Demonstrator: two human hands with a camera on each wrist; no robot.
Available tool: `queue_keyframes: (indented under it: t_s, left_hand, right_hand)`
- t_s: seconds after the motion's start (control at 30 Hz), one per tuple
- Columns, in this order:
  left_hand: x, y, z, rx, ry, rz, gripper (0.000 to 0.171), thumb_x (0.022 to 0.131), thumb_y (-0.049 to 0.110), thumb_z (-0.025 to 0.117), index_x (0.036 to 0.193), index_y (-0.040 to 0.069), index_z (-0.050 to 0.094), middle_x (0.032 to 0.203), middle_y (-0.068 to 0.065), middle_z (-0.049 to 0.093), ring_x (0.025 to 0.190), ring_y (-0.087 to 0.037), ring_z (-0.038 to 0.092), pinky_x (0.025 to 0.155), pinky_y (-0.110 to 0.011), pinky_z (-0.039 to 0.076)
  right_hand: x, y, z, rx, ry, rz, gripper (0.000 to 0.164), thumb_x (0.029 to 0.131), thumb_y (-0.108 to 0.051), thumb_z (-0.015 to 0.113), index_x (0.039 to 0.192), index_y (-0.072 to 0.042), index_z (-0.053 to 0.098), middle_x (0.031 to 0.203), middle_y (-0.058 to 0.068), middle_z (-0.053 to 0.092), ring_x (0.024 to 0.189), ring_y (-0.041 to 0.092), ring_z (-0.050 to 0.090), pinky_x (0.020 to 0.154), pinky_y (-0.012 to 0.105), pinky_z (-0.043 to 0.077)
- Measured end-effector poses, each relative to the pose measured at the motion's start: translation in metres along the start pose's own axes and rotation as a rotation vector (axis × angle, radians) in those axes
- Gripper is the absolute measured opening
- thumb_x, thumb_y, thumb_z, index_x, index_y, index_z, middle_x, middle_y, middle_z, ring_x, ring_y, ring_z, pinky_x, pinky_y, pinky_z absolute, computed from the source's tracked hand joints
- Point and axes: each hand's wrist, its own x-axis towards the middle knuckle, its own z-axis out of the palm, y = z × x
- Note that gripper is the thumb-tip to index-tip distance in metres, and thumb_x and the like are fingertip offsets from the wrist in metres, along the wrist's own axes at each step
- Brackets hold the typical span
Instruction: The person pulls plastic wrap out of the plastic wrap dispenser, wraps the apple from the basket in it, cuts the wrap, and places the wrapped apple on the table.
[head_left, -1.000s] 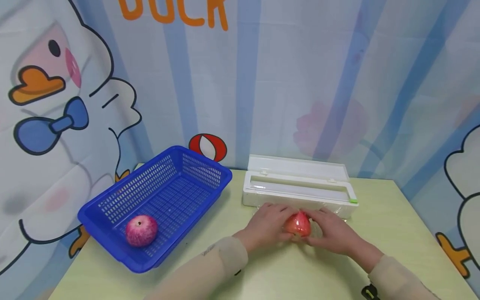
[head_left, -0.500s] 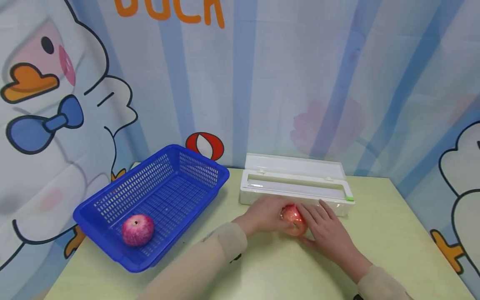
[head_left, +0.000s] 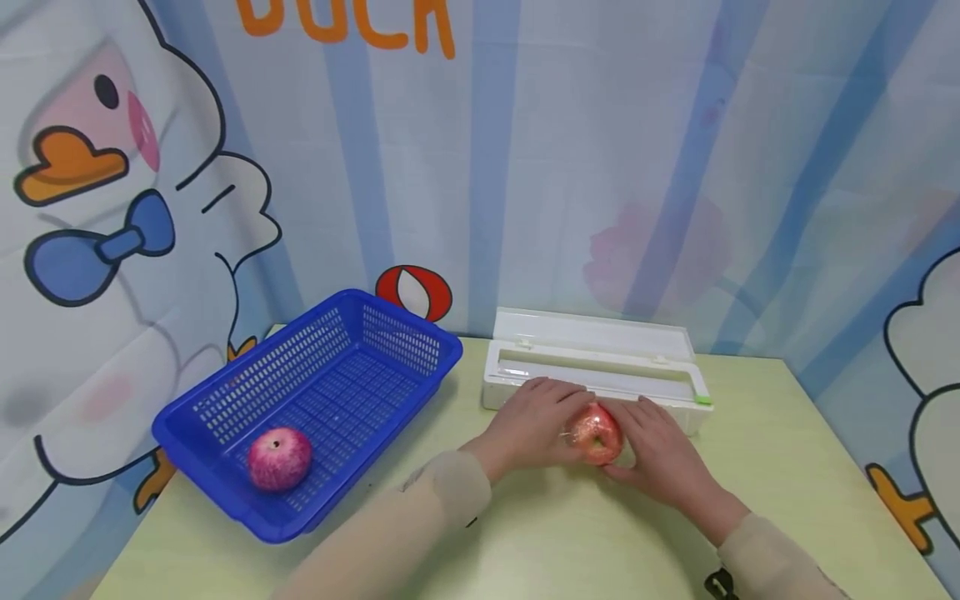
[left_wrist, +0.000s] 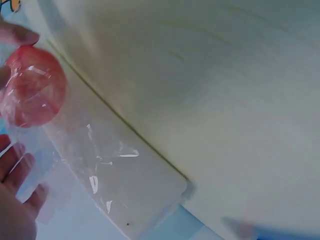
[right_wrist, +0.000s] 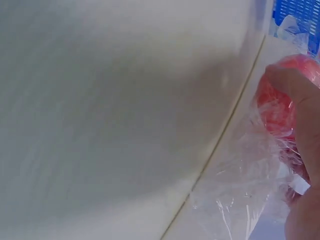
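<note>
The apple (head_left: 597, 433) is tipped further than a second ago, its stem hollow (head_left: 597, 442) plainly showing, right of the frame's lower centre. Left hand (head_left: 529, 423) and right hand (head_left: 663, 454), fingers part-curled, grip its sides; the turning probably helps draw clear film (left_wrist: 104, 161) round it.

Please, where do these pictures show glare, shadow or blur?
Head view: fairly sharp, bright glints on the red fruit, soft shadows on the table; left wrist view: hazy, white glare streaks on the clear film; right wrist view: also hazy, broad soft shadow on the pale surface.
</note>
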Motion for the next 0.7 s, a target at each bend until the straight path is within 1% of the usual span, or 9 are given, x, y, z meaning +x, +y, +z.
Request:
queue_keyframes:
  t_s: [0.07, 0.2, 0.3, 0.4, 0.47, 0.57, 0.7]
  left_hand:
    - [-0.005, 0.001, 0.002, 0.072, 0.033, 0.04, 0.079, 0.093, 0.063, 0.075, 0.157, 0.022, 0.052, 0.157, 0.004, 0.056, 0.146, -0.016, 0.05, 0.127, -0.039, 0.032]
    - [-0.014, 0.003, 0.008, 0.231, 0.079, 0.107, 0.082, 0.096, 0.06, 0.074, 0.162, 0.02, 0.047, 0.163, 0.002, 0.051, 0.15, -0.016, 0.047, 0.129, -0.04, 0.03]
    - [-0.018, 0.005, 0.011, 0.357, 0.111, 0.135, 0.081, 0.097, 0.057, 0.075, 0.163, 0.019, 0.045, 0.164, 0.002, 0.049, 0.15, -0.016, 0.047, 0.128, -0.039, 0.032]
    - [-0.018, 0.007, 0.012, 0.448, 0.146, 0.14, 0.08, 0.097, 0.057, 0.074, 0.163, 0.021, 0.045, 0.164, 0.003, 0.05, 0.149, -0.015, 0.047, 0.127, -0.04, 0.034]
    - [-0.017, 0.008, 0.013, 0.488, 0.172, 0.138, 0.079, 0.098, 0.058, 0.073, 0.162, 0.021, 0.046, 0.163, 0.004, 0.051, 0.148, -0.015, 0.048, 0.126, -0.041, 0.034]
    - [-0.014, 0.01, 0.013, 0.523, 0.204, 0.134, 0.079, 0.097, 0.06, 0.072, 0.16, 0.021, 0.046, 0.161, 0.004, 0.053, 0.147, -0.015, 0.05, 0.126, -0.042, 0.035]
    - [-0.011, 0.013, 0.013, 0.562, 0.21, 0.119, 0.083, 0.096, 0.063, 0.072, 0.161, 0.02, 0.045, 0.161, 0.004, 0.052, 0.147, -0.015, 0.05, 0.126, -0.042, 0.035]
  right_hand:
    - [0.002, 0.0, -0.003, 0.036, -0.02, 0.021, 0.098, 0.065, -0.029, 0.103, 0.146, 0.001, 0.055, 0.132, 0.016, 0.069, 0.121, 0.039, 0.066, 0.111, 0.063, 0.046]
    - [0.007, 0.001, -0.011, 0.111, -0.077, 0.065, 0.091, 0.07, -0.026, 0.1, 0.144, 0.004, 0.056, 0.132, 0.018, 0.07, 0.121, 0.042, 0.066, 0.109, 0.063, 0.048]
    - [0.011, 0.002, -0.018, 0.163, -0.131, 0.107, 0.089, 0.072, -0.024, 0.098, 0.145, 0.005, 0.056, 0.133, 0.018, 0.07, 0.119, 0.04, 0.066, 0.106, 0.061, 0.051]
    - [0.015, 0.005, -0.025, 0.207, -0.176, 0.146, 0.091, 0.073, -0.025, 0.098, 0.147, 0.006, 0.054, 0.132, 0.017, 0.07, 0.115, 0.036, 0.066, 0.101, 0.058, 0.054]
    - [0.018, 0.005, -0.029, 0.237, -0.199, 0.17, 0.091, 0.074, -0.026, 0.097, 0.147, 0.006, 0.054, 0.131, 0.015, 0.07, 0.113, 0.033, 0.066, 0.099, 0.056, 0.056]
    - [0.022, 0.005, -0.035, 0.288, -0.223, 0.195, 0.087, 0.076, -0.028, 0.097, 0.145, 0.004, 0.055, 0.128, 0.012, 0.069, 0.11, 0.029, 0.066, 0.094, 0.054, 0.058]
    - [0.025, 0.005, -0.042, 0.329, -0.251, 0.22, 0.08, 0.077, -0.029, 0.096, 0.142, 0.0, 0.058, 0.124, 0.007, 0.069, 0.108, 0.026, 0.065, 0.092, 0.051, 0.058]
